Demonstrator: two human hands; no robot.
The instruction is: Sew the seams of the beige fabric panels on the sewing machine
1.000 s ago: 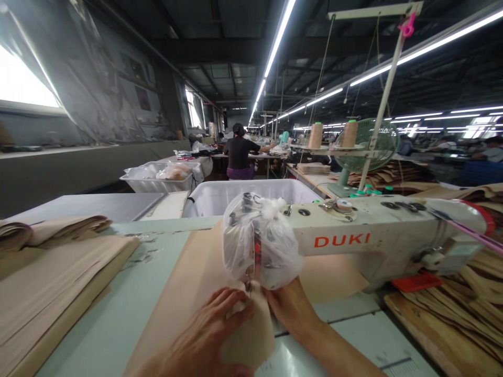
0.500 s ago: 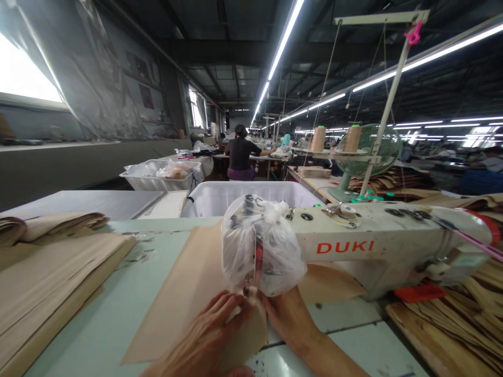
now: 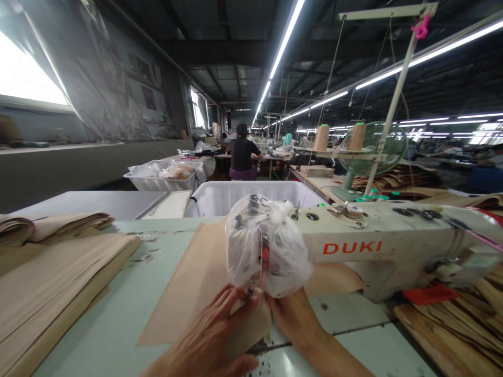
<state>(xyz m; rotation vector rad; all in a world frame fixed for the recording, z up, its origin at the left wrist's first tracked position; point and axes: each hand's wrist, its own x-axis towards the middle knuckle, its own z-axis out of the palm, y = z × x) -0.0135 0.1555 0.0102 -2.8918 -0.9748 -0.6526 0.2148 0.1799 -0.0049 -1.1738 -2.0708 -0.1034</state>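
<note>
A beige fabric piece [image 3: 188, 283] lies under the head of a sewing machine [image 3: 338, 230], which is wrapped in a clear plastic bag [image 3: 271, 251]. My left hand [image 3: 212, 327] rests flat on the cloth, fingers reaching close to the presser foot [image 3: 252, 291] and the thumb spread out nearer to me. On the other side, my right hand [image 3: 293, 317] is at the fabric's right edge, beneath the bagged head. Its fingers are mostly hidden by the bag, so their grip does not show. More of the cloth comes out behind the head, to the right.
Stacked beige fabric [image 3: 66, 283] lies on the left of the table [image 3: 145, 262]. Behind stands a white bin [image 3: 251, 188]. Thread cones [image 3: 321, 139], a green fan [image 3: 377, 152] and more fabric pieces [image 3: 467, 314] are on the right. A person [image 3: 242, 157] sits farther off.
The fabric piece has slid forward under the machine head; its near left corner is farther from me. My hands stay beside the presser foot. The view has shifted slightly.
</note>
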